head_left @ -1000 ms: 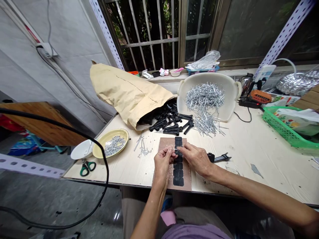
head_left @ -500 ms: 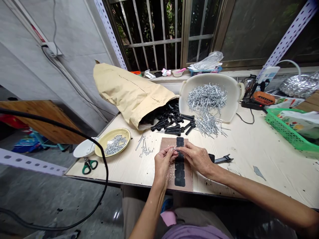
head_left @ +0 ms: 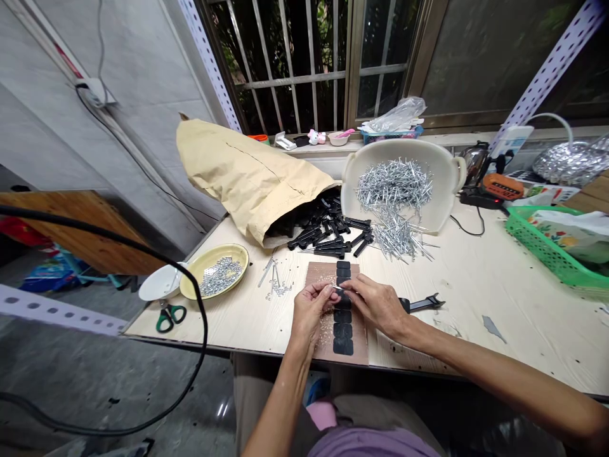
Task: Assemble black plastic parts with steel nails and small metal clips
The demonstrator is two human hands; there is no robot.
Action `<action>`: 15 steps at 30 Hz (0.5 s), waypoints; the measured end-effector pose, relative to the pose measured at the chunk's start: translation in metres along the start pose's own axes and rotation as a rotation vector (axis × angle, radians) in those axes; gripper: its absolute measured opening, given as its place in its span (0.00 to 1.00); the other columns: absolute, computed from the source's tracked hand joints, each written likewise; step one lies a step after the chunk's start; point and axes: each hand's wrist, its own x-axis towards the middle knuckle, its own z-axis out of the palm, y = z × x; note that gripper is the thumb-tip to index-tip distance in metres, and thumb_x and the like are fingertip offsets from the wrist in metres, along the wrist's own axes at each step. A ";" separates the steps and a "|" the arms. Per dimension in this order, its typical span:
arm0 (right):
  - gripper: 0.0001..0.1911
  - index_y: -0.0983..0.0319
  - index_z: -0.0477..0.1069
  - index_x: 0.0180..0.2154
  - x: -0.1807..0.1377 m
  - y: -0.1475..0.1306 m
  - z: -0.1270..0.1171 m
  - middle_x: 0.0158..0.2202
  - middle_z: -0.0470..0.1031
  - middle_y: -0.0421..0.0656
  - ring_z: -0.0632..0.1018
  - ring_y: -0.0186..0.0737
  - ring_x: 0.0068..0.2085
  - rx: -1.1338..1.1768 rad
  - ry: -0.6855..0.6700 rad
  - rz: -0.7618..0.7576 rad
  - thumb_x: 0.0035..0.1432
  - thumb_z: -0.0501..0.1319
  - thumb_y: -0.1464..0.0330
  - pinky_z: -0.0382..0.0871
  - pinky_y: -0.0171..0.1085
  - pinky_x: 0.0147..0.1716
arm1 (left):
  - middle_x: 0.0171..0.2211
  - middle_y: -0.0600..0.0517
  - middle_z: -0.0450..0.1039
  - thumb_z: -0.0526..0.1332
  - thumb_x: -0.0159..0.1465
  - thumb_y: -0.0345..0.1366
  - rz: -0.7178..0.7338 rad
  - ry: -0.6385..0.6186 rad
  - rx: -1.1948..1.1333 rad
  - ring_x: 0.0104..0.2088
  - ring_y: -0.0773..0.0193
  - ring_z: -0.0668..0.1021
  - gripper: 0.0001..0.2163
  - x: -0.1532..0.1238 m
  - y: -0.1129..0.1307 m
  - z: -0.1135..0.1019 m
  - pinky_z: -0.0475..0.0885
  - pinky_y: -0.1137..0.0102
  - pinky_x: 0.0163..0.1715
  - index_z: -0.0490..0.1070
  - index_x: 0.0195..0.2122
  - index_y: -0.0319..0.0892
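My left hand (head_left: pixel 309 311) and my right hand (head_left: pixel 375 303) meet over a brown board (head_left: pixel 358 341) at the table's near edge. Between the fingertips of both hands is a thin metal pin (head_left: pixel 335 288). A column of black pads (head_left: pixel 342 330) runs down the board, partly hidden by my hands. Tiny clear bits are scattered on the board's left side. A black plastic part (head_left: pixel 421 304) lies just right of my right hand.
A tan paper sack (head_left: pixel 247 174) spills black plastic parts (head_left: pixel 328 233). A cream tub (head_left: pixel 445 171) holds metal pins (head_left: pixel 394 190). A yellow plate (head_left: pixel 238 254) of small metal pieces, a white dish (head_left: pixel 159 284), scissors (head_left: pixel 169 315) at left. Green basket (head_left: pixel 542 247) at right.
The hands have stayed together over the board with small finger movements; the pin between the fingertips shows more clearly now. The camera view shifted slightly.
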 end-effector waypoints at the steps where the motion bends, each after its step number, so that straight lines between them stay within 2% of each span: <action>1: 0.12 0.57 0.68 0.44 -0.001 0.001 0.001 0.38 0.72 0.41 0.74 0.35 0.36 0.013 0.007 0.007 0.65 0.49 0.64 0.64 0.32 0.32 | 0.23 0.52 0.74 0.71 0.47 0.36 -0.011 -0.011 -0.003 0.24 0.70 0.77 0.17 0.000 0.000 0.000 0.74 0.74 0.31 0.72 0.36 0.34; 4: 0.12 0.58 0.68 0.42 -0.003 0.002 0.002 0.38 0.73 0.41 0.75 0.35 0.36 0.015 0.012 0.021 0.65 0.48 0.64 0.64 0.32 0.31 | 0.25 0.51 0.75 0.70 0.47 0.36 -0.007 -0.033 0.024 0.24 0.71 0.76 0.17 0.001 -0.002 -0.002 0.74 0.73 0.32 0.73 0.36 0.34; 9: 0.13 0.58 0.69 0.41 -0.004 0.002 0.001 0.38 0.73 0.41 0.75 0.36 0.37 -0.012 -0.007 0.040 0.65 0.48 0.64 0.63 0.32 0.30 | 0.26 0.51 0.75 0.68 0.50 0.40 0.098 -0.026 0.198 0.25 0.70 0.76 0.15 0.000 -0.003 -0.004 0.73 0.74 0.30 0.75 0.35 0.35; 12: 0.12 0.58 0.69 0.40 -0.002 0.005 0.000 0.37 0.73 0.41 0.74 0.36 0.37 0.092 -0.043 0.062 0.65 0.48 0.63 0.63 0.33 0.32 | 0.24 0.52 0.75 0.67 0.50 0.41 0.156 -0.009 0.316 0.25 0.69 0.76 0.14 0.000 0.000 -0.005 0.72 0.74 0.29 0.76 0.34 0.35; 15: 0.13 0.59 0.70 0.37 0.001 0.008 -0.002 0.35 0.74 0.40 0.74 0.36 0.36 0.227 -0.111 0.055 0.65 0.49 0.63 0.63 0.33 0.32 | 0.23 0.52 0.74 0.67 0.51 0.42 0.150 -0.032 0.352 0.23 0.70 0.75 0.14 0.001 0.001 -0.008 0.72 0.76 0.28 0.75 0.31 0.36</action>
